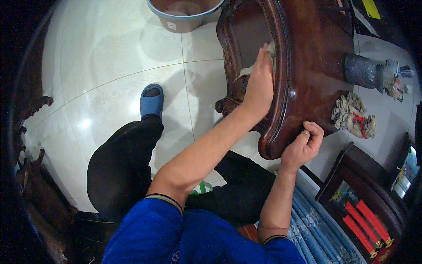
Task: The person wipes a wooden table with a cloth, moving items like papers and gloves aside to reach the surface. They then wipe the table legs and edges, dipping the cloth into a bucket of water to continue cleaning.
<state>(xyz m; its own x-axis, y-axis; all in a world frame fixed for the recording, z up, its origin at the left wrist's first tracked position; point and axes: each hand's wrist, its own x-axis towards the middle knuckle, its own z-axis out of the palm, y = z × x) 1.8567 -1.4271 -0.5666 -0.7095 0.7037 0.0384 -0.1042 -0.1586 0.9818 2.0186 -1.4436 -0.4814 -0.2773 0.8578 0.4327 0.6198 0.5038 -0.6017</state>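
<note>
My left hand reaches to the carved front of a glossy dark wooden furniture piece. Its fingers are straight and close together, pressing a pale grey cloth against the inner side of the curved moulding. Most of the cloth is hidden behind the hand. Close to the rounded end of that moulding, my right hand rests at the wooden top with its fingers curled in. Nothing shows in it.
A brown plastic basin with a grey rim stands on the tiled floor. Beyond the wood are a rough grey ornament with red ribbon and a dark wrapped container. A blue patterned curtain hangs at lower right, beside red tasselled ornaments.
</note>
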